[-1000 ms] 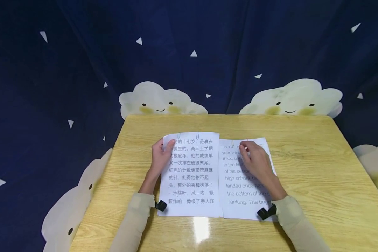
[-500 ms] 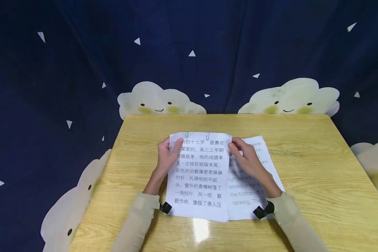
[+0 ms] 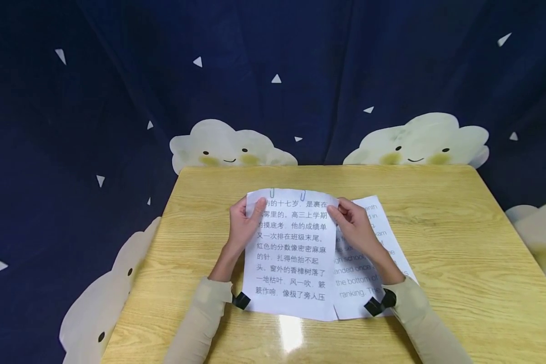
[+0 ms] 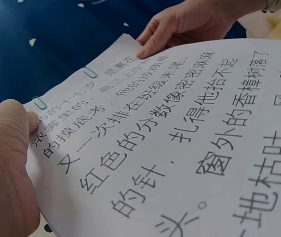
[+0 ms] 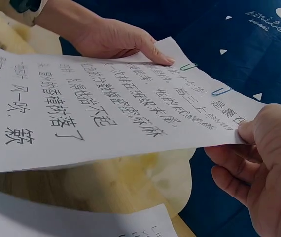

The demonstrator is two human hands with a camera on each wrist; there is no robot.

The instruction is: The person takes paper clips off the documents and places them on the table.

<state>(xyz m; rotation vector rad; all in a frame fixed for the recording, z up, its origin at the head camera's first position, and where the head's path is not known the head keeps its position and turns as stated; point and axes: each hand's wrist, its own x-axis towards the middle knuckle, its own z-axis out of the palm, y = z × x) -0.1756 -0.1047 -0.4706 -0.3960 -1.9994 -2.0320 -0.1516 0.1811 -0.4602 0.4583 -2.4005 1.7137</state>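
Both hands hold a white sheaf of paper printed with large Chinese characters. The left hand pinches its upper left edge, thumb on the printed face. At the upper right corner the right hand pinches it, thumb on top and fingers beneath. A green paper clip and a blue paper clip sit on the top edge between the hands. In the right wrist view the sheaf is raised above the table. Under the right forearm lies a second white paper with English print, partly covered.
The papers are over a light wooden table. Behind it hangs a dark blue curtain with white triangles and smiling cloud shapes. A light glare shows near the table's front.
The right hand has moved from above the English paper to the Chinese sheaf's right corner and taken hold of it. The sheaf and left hand have shifted right, covering more of the English paper.
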